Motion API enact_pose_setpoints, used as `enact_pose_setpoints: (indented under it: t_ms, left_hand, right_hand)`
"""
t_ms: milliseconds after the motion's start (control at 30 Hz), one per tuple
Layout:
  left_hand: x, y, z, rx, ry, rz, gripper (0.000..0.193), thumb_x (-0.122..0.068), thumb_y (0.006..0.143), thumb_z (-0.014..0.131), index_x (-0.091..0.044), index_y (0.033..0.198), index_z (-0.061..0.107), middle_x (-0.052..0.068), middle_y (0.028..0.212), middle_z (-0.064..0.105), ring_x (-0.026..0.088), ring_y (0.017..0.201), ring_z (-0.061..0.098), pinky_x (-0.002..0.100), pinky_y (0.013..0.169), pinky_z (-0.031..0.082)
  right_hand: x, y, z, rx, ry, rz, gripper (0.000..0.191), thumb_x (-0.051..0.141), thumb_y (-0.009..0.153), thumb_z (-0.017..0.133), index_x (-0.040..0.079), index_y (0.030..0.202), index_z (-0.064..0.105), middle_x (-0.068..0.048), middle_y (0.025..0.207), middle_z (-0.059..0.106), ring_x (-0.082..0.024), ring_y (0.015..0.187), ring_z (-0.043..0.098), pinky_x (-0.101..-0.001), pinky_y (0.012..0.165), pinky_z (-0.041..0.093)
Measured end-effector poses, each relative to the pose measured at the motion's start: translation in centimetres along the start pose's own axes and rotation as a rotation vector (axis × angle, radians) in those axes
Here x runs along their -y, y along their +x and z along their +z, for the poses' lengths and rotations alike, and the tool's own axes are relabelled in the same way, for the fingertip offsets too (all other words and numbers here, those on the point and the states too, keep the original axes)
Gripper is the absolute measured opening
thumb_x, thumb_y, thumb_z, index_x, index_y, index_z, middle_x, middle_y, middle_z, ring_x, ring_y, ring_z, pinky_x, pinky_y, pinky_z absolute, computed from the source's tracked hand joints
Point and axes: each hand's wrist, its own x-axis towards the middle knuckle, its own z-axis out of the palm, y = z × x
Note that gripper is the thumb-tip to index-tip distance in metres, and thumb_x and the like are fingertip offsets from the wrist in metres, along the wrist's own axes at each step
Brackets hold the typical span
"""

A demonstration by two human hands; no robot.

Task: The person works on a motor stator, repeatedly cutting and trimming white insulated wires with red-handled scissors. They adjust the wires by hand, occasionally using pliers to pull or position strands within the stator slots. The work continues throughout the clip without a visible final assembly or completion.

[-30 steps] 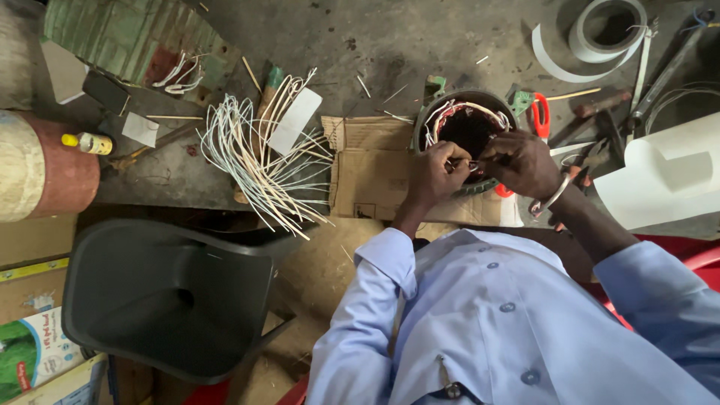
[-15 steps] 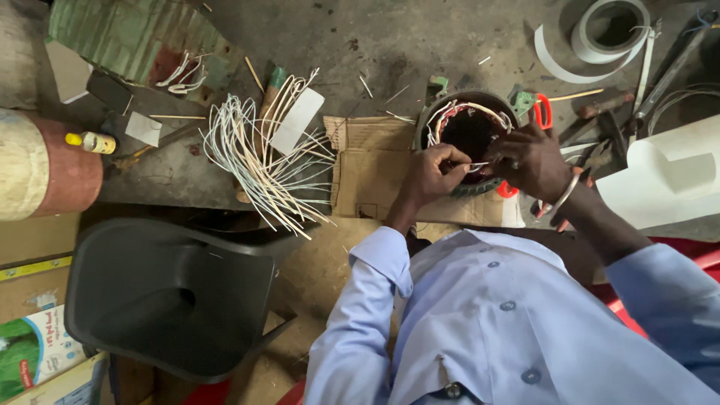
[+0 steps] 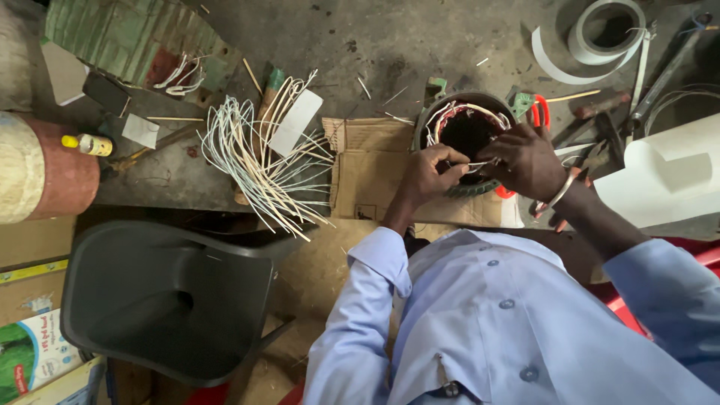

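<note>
Working over a round stator [image 3: 466,118] on the bench [image 3: 390,45], both hands meet at its near rim. The left hand [image 3: 429,174] has its fingers curled tight, pinching a thin pale strip [image 3: 480,163] that runs across to the right hand [image 3: 527,160]. The right hand's fingers are bent down over the stator's edge and onto the same strip; how firmly they grip it cannot be told. A metal bangle [image 3: 556,196] sits on the right wrist.

The stator stands at the bench's front edge, partly on a flattened brown carton [image 3: 367,169], with white and red windings [image 3: 450,116] looped around its dark bore. Red-handled scissors [image 3: 540,112] lie just beside it on the right.

Left of the carton, a fan of thin white sleeves [image 3: 255,161] spreads out, with a white rectangular card [image 3: 295,122] lying on top. A small white square of paper [image 3: 140,130] lies further left, near a small yellow-capped bottle [image 3: 88,144] resting on a red and cream cylinder [image 3: 41,172]. A roll of grey-white sheet [image 3: 600,30] sits at the upper right.

Below the bench stands a dark plastic chair [image 3: 165,300]. At the lower left corner, a white box with a green picture panel [image 3: 30,356] sits under a plain brown box edged with yellow tape [image 3: 34,270].
</note>
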Motion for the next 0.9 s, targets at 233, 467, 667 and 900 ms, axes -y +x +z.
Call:
enact_pose_setpoints:
  t_ms: [233,467,667,900]
  left_hand:
    - [0.3,-0.2,-0.1,-0.033,0.041,0.093,0.018,-0.014,0.086,0.078,-0.008,0.103,0.077,0.006,0.097,0.077,0.013,0.083,0.074,0.029,0.074,0.058]
    - [0.9,-0.1,0.2,-0.021,-0.119,-0.038,0.021,-0.012,0.086,0.078,-0.005,0.106,0.076,0.003,0.091,0.076,0.008,0.077,0.069,0.026,0.071,0.057]
    - [1.2,-0.1,-0.1,-0.027,-0.123,0.033,0.021,-0.009,0.084,0.079,-0.002,0.103,0.072,0.001,0.091,0.074,0.004,0.077,0.063,0.025,0.071,0.054]
    - [0.0,-0.8,-0.1,-0.099,0.174,0.083,0.019,-0.015,0.086,0.077,-0.008,0.103,0.074,0.006,0.093,0.078,0.013,0.08,0.075,0.029,0.072,0.058]
  right_hand:
    - [-1.3,-0.4,-0.3,0.029,0.056,-0.036,0.026,0.023,0.078,0.08,0.021,0.105,0.079,0.004,0.106,0.075,-0.024,0.106,0.061,-0.048,0.092,0.042]
    - [0.2,1.0,-0.1,-0.026,0.053,-0.087,0.023,0.027,0.077,0.082,0.023,0.1,0.079,0.001,0.086,0.065,-0.024,0.098,0.06,-0.0462,0.089,0.038]
    - [2.5,2.3,-0.7,-0.013,-0.011,-0.109,0.021,0.028,0.076,0.082,0.019,0.094,0.077,0.0,0.084,0.068,-0.024,0.091,0.063,-0.0458,0.083,0.038]
    - [1.7,2.6,-1.1,-0.042,0.268,-0.098,0.017,0.016,0.078,0.081,0.01,0.091,0.073,-0.007,0.085,0.071,-0.027,0.078,0.069,-0.0421,0.071,0.052]
